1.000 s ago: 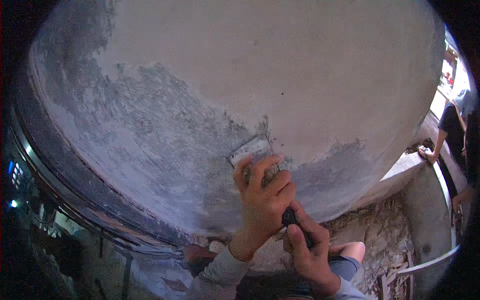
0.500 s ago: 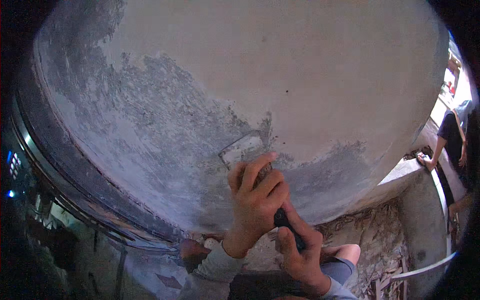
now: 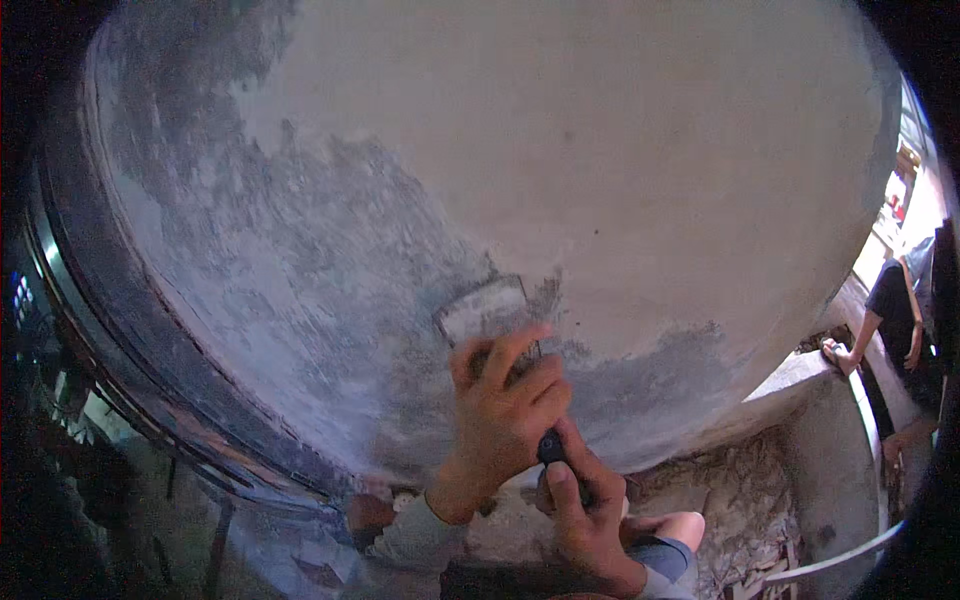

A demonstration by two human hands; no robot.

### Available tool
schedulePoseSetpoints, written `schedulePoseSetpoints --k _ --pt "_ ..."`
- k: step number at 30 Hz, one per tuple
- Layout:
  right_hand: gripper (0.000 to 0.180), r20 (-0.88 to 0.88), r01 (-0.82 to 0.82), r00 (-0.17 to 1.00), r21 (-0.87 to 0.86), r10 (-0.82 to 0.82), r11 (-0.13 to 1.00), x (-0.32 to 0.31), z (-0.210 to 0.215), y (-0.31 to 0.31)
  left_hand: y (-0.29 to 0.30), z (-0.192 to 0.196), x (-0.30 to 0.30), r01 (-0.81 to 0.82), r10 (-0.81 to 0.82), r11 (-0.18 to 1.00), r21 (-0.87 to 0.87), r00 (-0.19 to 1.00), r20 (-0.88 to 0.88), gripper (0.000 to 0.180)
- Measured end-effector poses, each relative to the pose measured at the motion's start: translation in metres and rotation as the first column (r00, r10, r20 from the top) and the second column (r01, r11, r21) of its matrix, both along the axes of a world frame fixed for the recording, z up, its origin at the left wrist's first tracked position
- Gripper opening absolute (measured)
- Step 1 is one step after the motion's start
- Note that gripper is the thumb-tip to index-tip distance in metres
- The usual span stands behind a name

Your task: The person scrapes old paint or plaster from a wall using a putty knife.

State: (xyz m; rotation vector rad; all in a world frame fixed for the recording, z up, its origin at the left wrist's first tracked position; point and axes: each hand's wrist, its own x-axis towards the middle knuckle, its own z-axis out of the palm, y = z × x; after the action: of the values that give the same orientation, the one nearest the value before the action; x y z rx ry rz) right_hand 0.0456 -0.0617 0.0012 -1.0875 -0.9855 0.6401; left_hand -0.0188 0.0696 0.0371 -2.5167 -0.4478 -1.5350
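Both my hands are on a scraper [image 3: 486, 306] with a wide flat metal blade and a black handle. My left hand [image 3: 508, 400] is closed over the lower part of the blade, its fingers bent across the metal. Lower down, my right hand [image 3: 590, 510] grips the handle, thumb along it. The blade lies against a broad pale surface [image 3: 650, 170], which looks beige above and to the right. Around the blade and to its left run rough grey patches [image 3: 340, 220] with a mottled texture. Part of the scraper's neck is hidden by my left hand.
A dark curved rim [image 3: 190, 345] borders the surface on the left. Loose debris [image 3: 745, 490] lies below right, beside a grey concrete wall [image 3: 835, 450]. At the far right another person [image 3: 890, 310] in dark clothes rests a hand on a ledge. My bent knee [image 3: 680, 530] shows below.
The view has shifted, so the surface appears lower and farther right. Against its marks, the scraper has slid a little upward and left. Both hands keep their hold.
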Motion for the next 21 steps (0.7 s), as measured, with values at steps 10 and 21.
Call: schedulePoseSetpoints --k 10,21 --pt "0.044 0.015 -0.16 0.987 -0.01 0.16 0.987 0.001 -0.005 -0.014 -0.002 -0.005 -0.039 0.042 -0.029 0.997 0.058 0.975 -0.219 0.042" --pt "0.042 0.503 0.205 0.865 -0.352 0.0 0.913 0.064 -0.084 -0.1 -0.044 -0.436 -0.253 -0.672 0.605 0.4 -0.623 0.704 -0.372 0.071"
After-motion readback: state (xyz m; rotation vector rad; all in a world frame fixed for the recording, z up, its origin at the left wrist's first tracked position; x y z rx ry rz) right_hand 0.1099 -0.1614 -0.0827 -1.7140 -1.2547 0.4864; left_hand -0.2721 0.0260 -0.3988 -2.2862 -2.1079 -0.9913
